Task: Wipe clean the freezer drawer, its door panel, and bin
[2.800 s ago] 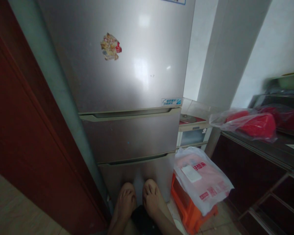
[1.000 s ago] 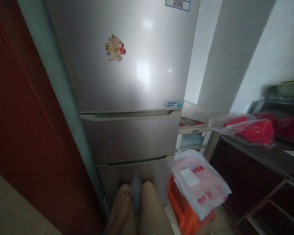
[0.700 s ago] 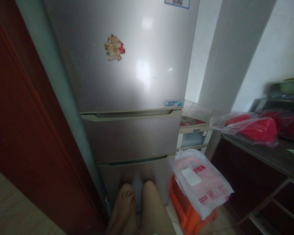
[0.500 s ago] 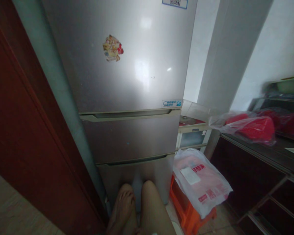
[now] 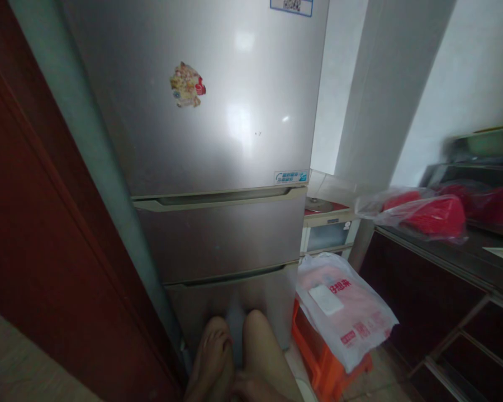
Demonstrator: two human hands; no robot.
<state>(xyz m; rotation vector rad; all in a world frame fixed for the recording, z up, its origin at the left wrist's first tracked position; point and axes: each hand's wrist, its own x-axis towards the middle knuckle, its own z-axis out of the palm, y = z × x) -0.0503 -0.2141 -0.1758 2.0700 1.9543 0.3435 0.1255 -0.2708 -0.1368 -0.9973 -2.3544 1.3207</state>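
My left hand (image 5: 209,352) lies over my left knee (image 5: 217,322), palm down, with its fingers draped flat and nothing in it. At the bottom edge my right hand (image 5: 251,384) is partly in view, low against my right thigh (image 5: 262,346); its fingers are dark and blurred. Both knees are close in front of a silver fridge (image 5: 235,240) with a large upper door and two lower sections. A worn food sticker (image 5: 188,85) marks the upper door.
To the right, an orange stool (image 5: 318,365) bears a white printed plastic bag (image 5: 347,312) with a small white rectangular item (image 5: 327,300) on it. Red things in clear plastic (image 5: 438,215) lie on the dark counter (image 5: 478,245). A reddish-brown door (image 5: 46,234) stands at left.
My right hand has come into view at the bottom, by my right thigh. My left hand stays on the knee. The view has shifted slightly.
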